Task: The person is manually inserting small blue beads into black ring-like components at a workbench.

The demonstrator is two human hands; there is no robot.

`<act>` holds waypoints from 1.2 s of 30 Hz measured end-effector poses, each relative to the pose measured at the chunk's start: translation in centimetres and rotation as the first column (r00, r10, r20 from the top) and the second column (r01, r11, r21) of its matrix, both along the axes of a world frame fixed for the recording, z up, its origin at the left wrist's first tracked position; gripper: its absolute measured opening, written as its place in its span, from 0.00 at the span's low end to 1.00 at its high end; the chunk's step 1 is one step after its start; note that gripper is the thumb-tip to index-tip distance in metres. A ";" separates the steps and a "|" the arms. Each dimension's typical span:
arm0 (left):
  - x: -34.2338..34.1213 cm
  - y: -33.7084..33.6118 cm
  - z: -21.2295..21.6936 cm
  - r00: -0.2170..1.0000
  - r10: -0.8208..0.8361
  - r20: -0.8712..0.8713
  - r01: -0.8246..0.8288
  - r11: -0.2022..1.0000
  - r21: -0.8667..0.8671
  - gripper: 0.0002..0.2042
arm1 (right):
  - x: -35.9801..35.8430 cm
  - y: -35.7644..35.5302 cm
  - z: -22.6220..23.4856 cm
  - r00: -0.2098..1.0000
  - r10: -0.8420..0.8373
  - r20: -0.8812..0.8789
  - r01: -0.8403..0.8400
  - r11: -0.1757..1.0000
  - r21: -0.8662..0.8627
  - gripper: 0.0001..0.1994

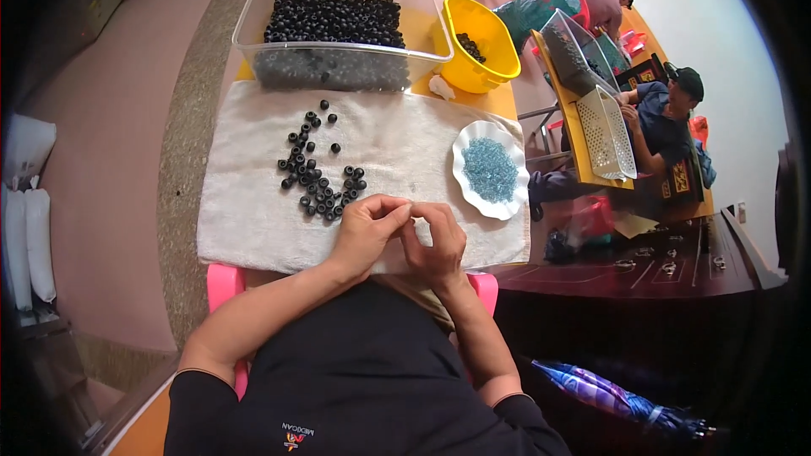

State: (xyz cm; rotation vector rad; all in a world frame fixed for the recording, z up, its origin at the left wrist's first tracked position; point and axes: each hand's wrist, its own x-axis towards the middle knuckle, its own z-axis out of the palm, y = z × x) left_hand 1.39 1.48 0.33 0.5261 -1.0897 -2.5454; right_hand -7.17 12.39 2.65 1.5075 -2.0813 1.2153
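Note:
My left hand and my right hand meet over the near part of a white cloth. Thumb and forefinger of each are pinched together, tip to tip; whatever lies between them is too small to make out. Just beyond my left hand, loose black round pieces with holes are scattered on the cloth in a curved heap. To the right of my right hand stands a white scalloped dish filled with small clear bluish pieces.
At the table's far end, a clear plastic tub holds a mass of black pieces. Beside it sits a yellow basin with some more. Another person works at the right near a white perforated basket. A folded umbrella lies lower right.

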 end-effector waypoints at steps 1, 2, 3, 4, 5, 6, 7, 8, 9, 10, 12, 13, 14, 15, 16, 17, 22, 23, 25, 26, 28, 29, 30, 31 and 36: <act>0.0 0.0 0.1 1.000 -0.003 -0.011 0.003 1.000 0.005 0.07 | -0.1 0.1 0.0 1.000 -0.001 -0.004 0.001 1.000 -0.003 0.15; 0.1 0.0 0.3 1.000 -0.004 -0.021 0.005 1.000 0.010 0.07 | -0.2 0.2 0.0 1.000 0.012 0.020 -0.012 1.000 0.005 0.15; 0.1 0.0 0.2 1.000 -0.004 -0.024 0.004 1.000 0.006 0.07 | -0.4 0.3 0.1 0.999 0.025 0.044 -0.025 1.000 0.012 0.16; 0.0 -0.1 0.0 0.999 -0.020 -0.034 0.020 1.000 0.010 0.08 | -0.4 0.3 0.4 0.999 0.026 0.041 -0.027 1.000 0.008 0.16; -0.1 -0.1 0.1 0.998 -0.035 -0.045 0.036 0.999 0.014 0.08 | -0.5 0.3 1.0 0.997 0.041 0.066 -0.043 0.999 0.032 0.15; -0.1 -0.1 0.2 0.998 -0.033 -0.049 0.034 0.999 0.010 0.08 | -0.6 0.3 1.4 0.994 0.055 0.090 -0.061 0.997 0.056 0.15; 0.0 -0.1 0.4 0.998 -0.045 -0.041 0.047 0.998 0.040 0.09 | -1.0 0.5 1.7 0.995 0.059 0.085 -0.063 0.997 0.052 0.15; 0.0 -0.1 0.6 0.998 -0.056 -0.033 0.059 0.996 0.069 0.10 | -1.7 0.8 1.9 0.992 0.047 0.120 -0.054 0.997 0.059 0.15; 0.0 -0.2 0.6 0.998 -0.064 0.001 0.064 0.994 0.085 0.11 | -2.3 1.1 2.3 0.987 0.035 0.156 -0.046 0.997 0.068 0.14; 0.0 -0.1 0.5 0.998 -0.057 -0.003 0.057 0.995 0.080 0.11 | -3.2 1.2 3.1 0.990 -0.008 0.142 -0.004 0.996 0.090 0.14; 0.1 -0.1 0.1 0.996 -0.084 0.016 0.084 0.996 0.003 0.11 | -5.7 0.6 4.8 0.999 -0.025 0.038 0.022 0.998 0.063 0.14; 0.3 0.0 0.1 0.996 -0.090 -0.002 0.090 0.996 0.002 0.11 | -7.1 0.2 5.7 0.999 -0.051 0.017 0.050 0.997 0.061 0.13; 0.3 0.0 0.0 0.996 -0.086 -0.006 0.086 0.996 -0.006 0.11 | -8.7 -0.2 6.5 0.997 -0.080 -0.002 0.080 0.995 0.057 0.13; 0.5 0.0 0.1 0.996 -0.089 -0.005 0.089 0.996 -0.023 0.11 | -10.2 -0.7 7.6 0.994 -0.107 -0.029 0.108 0.992 0.058 0.13; 0.5 0.1 0.0 0.996 -0.094 -0.003 0.094 0.995 -0.041 0.11 | -11.8 -1.4 8.6 0.989 -0.136 -0.055 0.139 0.989 0.059 0.12; 0.4 0.2 -0.2 0.995 -0.103 -0.013 0.103 0.995 -0.006 0.11 | -13.9 -2.1 9.3 0.979 -0.173 -0.104 0.176 0.984 0.027 0.13; 0.0 0.2 0.0 0.992 -0.128 -0.001 0.128 0.992 0.006 0.11 | -21.3 -6.6 11.9 0.883 -0.322 -0.342 0.307 0.947 -0.099 0.15; 0.1 0.1 -0.2 0.993 -0.117 -0.006 0.117 0.993 0.007 0.11 | -20.9 -7.7 11.6 0.863 -0.335 -0.378 0.333 0.940 -0.072 0.15; 0.0 0.0 -0.6 0.993 -0.114 -0.011 0.114 0.993 0.017 0.11 | -19.1 -8.1 10.2 0.967 -0.146 -0.209 0.164 0.984 0.070 0.15; 0.2 -0.2 -0.7 0.996 -0.094 0.004 0.093 0.995 0.031 0.11 | -17.5 -8.4 9.3 0.999 0.025 -0.021 -0.021 0.985 0.174 0.15; 0.1 -0.2 -0.1 0.990 -0.144 -0.006 0.143 0.987 -0.073 0.11 | -14.2 -8.1 6.3 0.907 0.198 0.372 -0.281 0.942 0.183 0.13; 0.2 -0.2 -0.3 0.994 -0.110 -0.028 0.108 0.992 -0.063 0.10 | -11.3 -8.8 7.1 0.936 0.159 0.314 -0.290 0.856 0.428 0.11; 0.1 -0.1 -0.3 0.993 -0.114 -0.030 0.112 0.992 -0.062 0.10 | -10.2 -9.1 5.7 0.928 0.207 0.309 -0.327 0.850 0.413 0.09; 0.1 0.0 -0.3 0.992 -0.126 -0.013 0.125 0.988 -0.086 0.09 | -9.3 -9.1 4.9 0.894 0.190 0.407 -0.374 0.816 0.441 0.10; 0.1 -0.1 -0.3 0.990 -0.137 0.022 0.139 0.977 -0.161 0.08 | -6.6 -12.1 4.1 0.931 0.241 0.275 -0.361 0.723 0.588 0.12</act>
